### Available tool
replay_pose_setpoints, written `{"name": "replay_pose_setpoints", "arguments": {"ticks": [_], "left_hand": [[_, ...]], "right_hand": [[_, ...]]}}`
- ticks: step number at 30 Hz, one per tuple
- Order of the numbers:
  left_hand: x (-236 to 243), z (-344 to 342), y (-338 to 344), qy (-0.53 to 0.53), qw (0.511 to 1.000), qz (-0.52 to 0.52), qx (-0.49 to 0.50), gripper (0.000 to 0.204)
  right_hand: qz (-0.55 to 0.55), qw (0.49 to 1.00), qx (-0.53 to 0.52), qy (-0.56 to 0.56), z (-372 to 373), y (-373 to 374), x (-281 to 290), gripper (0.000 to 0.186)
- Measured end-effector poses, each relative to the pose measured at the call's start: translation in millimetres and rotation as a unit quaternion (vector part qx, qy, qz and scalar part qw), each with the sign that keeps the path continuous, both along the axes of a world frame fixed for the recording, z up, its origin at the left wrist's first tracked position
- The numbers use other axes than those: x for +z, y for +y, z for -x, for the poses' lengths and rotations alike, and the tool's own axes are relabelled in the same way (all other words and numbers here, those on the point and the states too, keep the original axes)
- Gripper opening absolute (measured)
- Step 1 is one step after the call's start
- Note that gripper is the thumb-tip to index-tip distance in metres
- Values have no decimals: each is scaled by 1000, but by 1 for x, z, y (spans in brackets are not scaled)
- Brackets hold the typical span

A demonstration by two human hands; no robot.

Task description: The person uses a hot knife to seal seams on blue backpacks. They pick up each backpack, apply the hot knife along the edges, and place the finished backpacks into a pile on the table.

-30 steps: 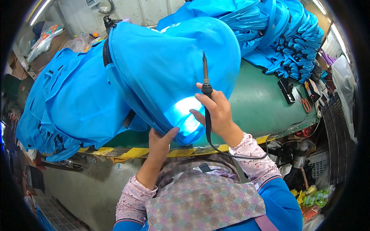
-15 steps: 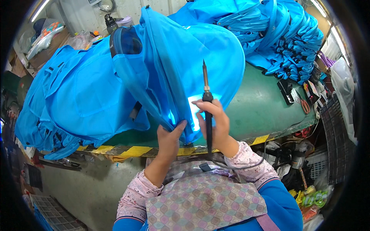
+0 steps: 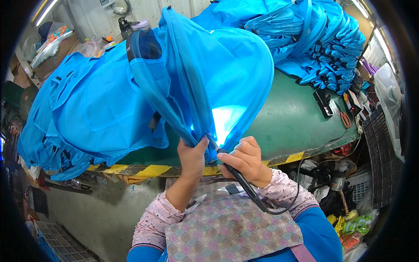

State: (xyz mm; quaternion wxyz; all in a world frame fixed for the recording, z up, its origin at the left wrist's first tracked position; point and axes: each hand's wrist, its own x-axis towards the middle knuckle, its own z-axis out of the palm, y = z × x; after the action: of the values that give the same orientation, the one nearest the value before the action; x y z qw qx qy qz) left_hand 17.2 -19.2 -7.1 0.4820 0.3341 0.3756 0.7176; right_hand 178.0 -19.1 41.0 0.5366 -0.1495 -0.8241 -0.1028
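A bright blue fabric canopy (image 3: 235, 65) with curved, piped edges stands over the green table in front of me. My left hand (image 3: 192, 157) pinches the lower end of its folded seams, thumb on top. In my right hand (image 3: 245, 161) is a soldering iron (image 3: 244, 183), gripped by its black handle like a pen. Its metal tip points up and left and meets the fabric just beside my left thumb; the very end is hidden in the fold. A bright white glow lights the cloth right above the tip. The iron's cord loops over my right sleeve.
More blue fabric pieces (image 3: 91, 100) lie heaped on the left, and a tall stack (image 3: 323, 48) sits at the back right. The green table (image 3: 297, 109) has a yellow-and-black taped front edge. Orange-handled scissors (image 3: 345, 118) and a black box (image 3: 323, 104) lie at its right.
My right hand has swung the soldering iron from pointing upward to tilted, bringing its tip down to the fabric by my left thumb. My left hand keeps its hold.
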Motion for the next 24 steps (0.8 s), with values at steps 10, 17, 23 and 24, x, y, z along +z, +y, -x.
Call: {"name": "replay_pose_setpoints", "arguments": {"ticks": [10,17,23,24], "left_hand": [[12,0,-2,31,999,31,-2,38],[19,8,-9,0,997,61,-39,30],[124,72,-38,629,657,166,-381,30],[148,78,-44,597,699,114,-377,28]], "right_hand": [[98,995,12,4,1,8,22,26],[61,976,-93,187,-27,32,26,34],[126,936,-198,262,-36,104,31,51],[98,948,-188,239,-31,105,34,50]]}}
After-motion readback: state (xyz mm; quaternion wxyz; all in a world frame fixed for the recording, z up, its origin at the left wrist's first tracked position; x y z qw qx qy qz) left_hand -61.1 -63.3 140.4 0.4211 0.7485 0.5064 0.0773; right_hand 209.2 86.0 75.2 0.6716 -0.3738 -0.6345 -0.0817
